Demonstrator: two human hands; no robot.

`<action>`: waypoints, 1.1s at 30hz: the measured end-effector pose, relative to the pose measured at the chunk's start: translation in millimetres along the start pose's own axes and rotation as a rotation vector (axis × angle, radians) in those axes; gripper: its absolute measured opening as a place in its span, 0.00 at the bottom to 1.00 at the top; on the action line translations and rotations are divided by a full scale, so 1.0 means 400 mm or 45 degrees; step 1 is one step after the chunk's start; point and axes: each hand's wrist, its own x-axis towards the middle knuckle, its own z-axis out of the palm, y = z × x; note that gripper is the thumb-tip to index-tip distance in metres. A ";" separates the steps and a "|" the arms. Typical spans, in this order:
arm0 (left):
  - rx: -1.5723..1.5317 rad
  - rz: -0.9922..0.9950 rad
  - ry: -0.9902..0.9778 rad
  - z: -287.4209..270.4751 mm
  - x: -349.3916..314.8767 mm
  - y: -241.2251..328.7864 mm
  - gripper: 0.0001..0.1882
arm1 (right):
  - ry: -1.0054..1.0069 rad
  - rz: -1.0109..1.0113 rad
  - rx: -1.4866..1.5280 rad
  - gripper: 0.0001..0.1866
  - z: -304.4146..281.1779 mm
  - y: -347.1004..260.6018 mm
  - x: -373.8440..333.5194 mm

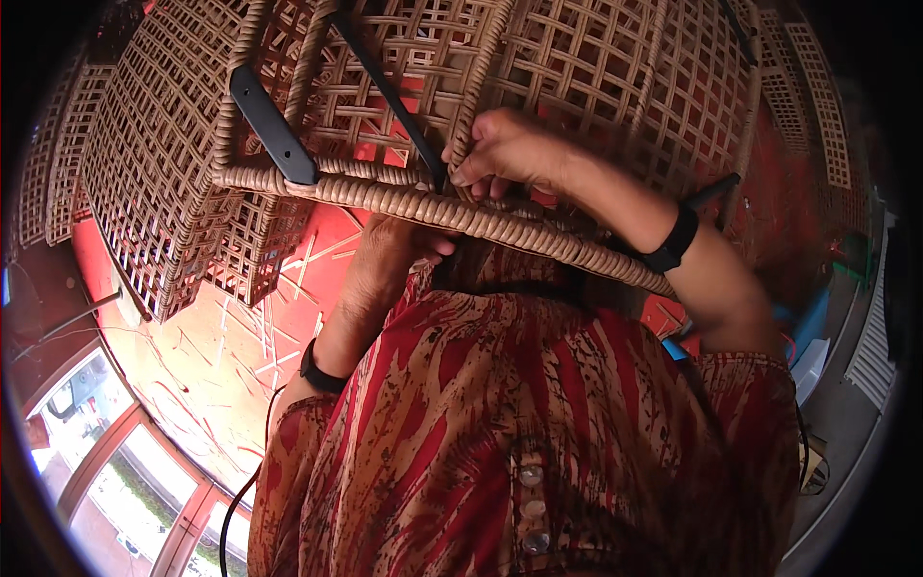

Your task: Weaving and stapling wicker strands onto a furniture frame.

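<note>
A brown woven wicker furniture frame (596, 67) stands in front of me, its bars wrapped in rattan-like strands. My right hand (510, 154) is closed, thumb and fingers pinched together where a wrapped upright strut (484, 62) meets the front crossbar. What they pinch, perhaps a thin strand, is too small to make out. Below that wrapped crossbar (413, 204), my left hand (394, 245) reaches up from underneath with curled fingers. The bar hides part of this hand and whatever it may hold. A thin black bar (385, 87) slants down to the joint beside my right fingertips.
A flat black plate with holes (274, 125) is fixed at the frame's left corner. Cut strand scraps (269, 332) litter the red floor. More woven panels (812, 96) stand at the right, others at the far left. Glass doors (135, 490) lie at lower left.
</note>
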 end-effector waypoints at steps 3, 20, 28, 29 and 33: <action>0.175 0.154 -0.109 -0.007 0.000 -0.036 0.18 | 0.007 -0.053 0.006 0.16 -0.009 0.020 0.012; 0.194 -0.018 -0.003 -0.082 -0.072 -0.199 0.24 | 0.042 -0.037 -0.091 0.10 0.039 0.037 0.008; 0.154 0.009 -0.017 -0.067 -0.059 -0.160 0.26 | 0.017 0.054 -0.060 0.15 0.035 0.019 0.002; -0.156 -0.195 0.057 -0.064 -0.062 -0.158 0.26 | 0.005 0.087 -0.053 0.16 0.035 0.009 -0.004; 0.846 0.613 -0.061 -0.081 -0.044 -0.219 0.20 | -0.024 0.143 0.026 0.18 0.037 -0.010 -0.035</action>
